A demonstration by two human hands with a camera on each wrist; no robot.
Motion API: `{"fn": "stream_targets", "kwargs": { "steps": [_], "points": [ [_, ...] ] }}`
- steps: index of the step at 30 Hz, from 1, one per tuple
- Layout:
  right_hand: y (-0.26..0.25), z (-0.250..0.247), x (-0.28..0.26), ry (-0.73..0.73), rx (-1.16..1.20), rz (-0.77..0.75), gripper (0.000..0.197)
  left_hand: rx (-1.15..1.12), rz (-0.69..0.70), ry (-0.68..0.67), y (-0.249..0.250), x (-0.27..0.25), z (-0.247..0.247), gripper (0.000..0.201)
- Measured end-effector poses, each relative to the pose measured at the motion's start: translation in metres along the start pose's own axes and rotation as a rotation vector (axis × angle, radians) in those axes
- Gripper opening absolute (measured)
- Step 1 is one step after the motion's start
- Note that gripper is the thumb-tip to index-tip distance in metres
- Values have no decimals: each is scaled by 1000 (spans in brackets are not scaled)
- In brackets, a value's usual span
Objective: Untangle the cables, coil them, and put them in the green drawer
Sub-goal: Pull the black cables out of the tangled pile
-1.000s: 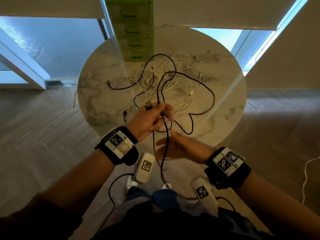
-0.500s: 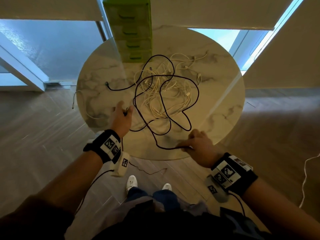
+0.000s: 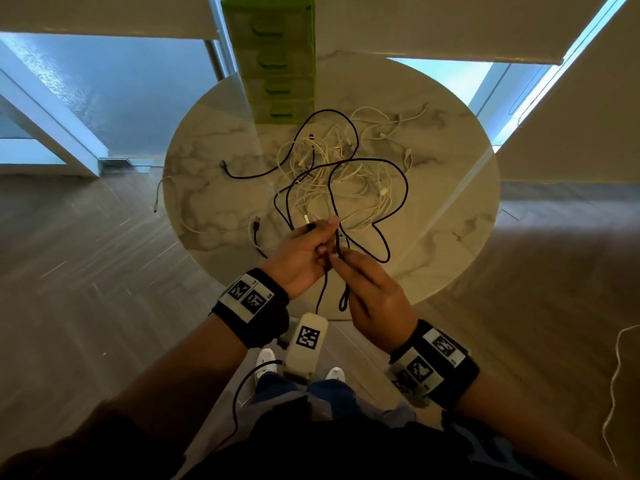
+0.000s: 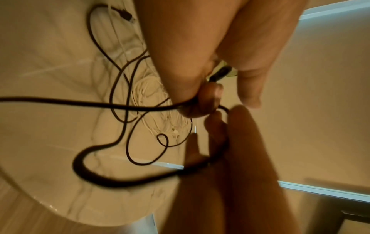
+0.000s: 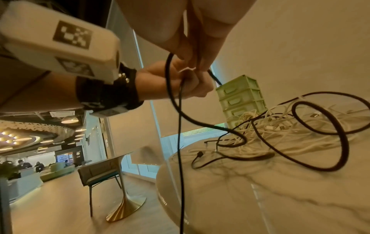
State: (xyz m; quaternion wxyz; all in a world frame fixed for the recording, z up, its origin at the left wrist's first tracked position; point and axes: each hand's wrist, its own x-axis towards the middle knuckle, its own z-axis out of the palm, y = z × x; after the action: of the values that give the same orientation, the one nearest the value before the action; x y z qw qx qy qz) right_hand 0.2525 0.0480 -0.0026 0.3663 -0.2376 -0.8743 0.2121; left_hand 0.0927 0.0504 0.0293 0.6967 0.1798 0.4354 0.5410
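My left hand (image 3: 304, 252) grips the plug end of the black cable (image 3: 401, 188), fingers curled round it, and my right hand (image 3: 372, 292) pinches the same cable just below, the two hands touching above the near edge of the round marble table (image 3: 460, 209). The rest of the black cable loops out over the heap of white cables (image 3: 349, 174), which lies mid-table, just in front of the green drawer unit (image 3: 277, 60) at the far edge. I judge this to be the start of a coil: I should feed even loops into the left hand and draw slack gently, lifting the black cable clear where it crosses the white ones, so nothing snags or drags the heap along

The head view shows the whole run and a second dark cable (image 3: 242, 173) lying to the left. Only the left wrist view shows the connector (image 4: 219, 73) between my fingers; the right wrist view shows a strand hanging down past the table edge
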Motion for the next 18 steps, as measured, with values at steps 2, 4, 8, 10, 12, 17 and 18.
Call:
{"fn": "stream_targets", "kwargs": {
  "steps": [2, 4, 8, 10, 12, 17, 18],
  "points": [
    [-2, 0, -7, -39, 24, -6, 42, -20, -18, 8, -1, 1, 3, 30],
    [1, -2, -11, -70, 29, -21, 39, -58, -52, -27, -1, 0, 3, 29],
    [15, -7, -14, -109, 30, -17, 36, -35, -54, -130, -1, -5, 6, 29],
    [16, -15, -11, -85, 70, 77, 29, 20, -32, -153, -1, -9, 7, 27],
    [13, -24, -1, 27, 166, 242, 23, 107, -9, -159, -3, -12, 7, 28],
    [7, -34, 42, 86, 390, 519, 21, 289, -49, -176, -11, -16, 11, 19],
    [6, -33, 48, 46, 451, 540, 18, 301, -66, -196, -11, -17, 12, 17]
  ]
}}
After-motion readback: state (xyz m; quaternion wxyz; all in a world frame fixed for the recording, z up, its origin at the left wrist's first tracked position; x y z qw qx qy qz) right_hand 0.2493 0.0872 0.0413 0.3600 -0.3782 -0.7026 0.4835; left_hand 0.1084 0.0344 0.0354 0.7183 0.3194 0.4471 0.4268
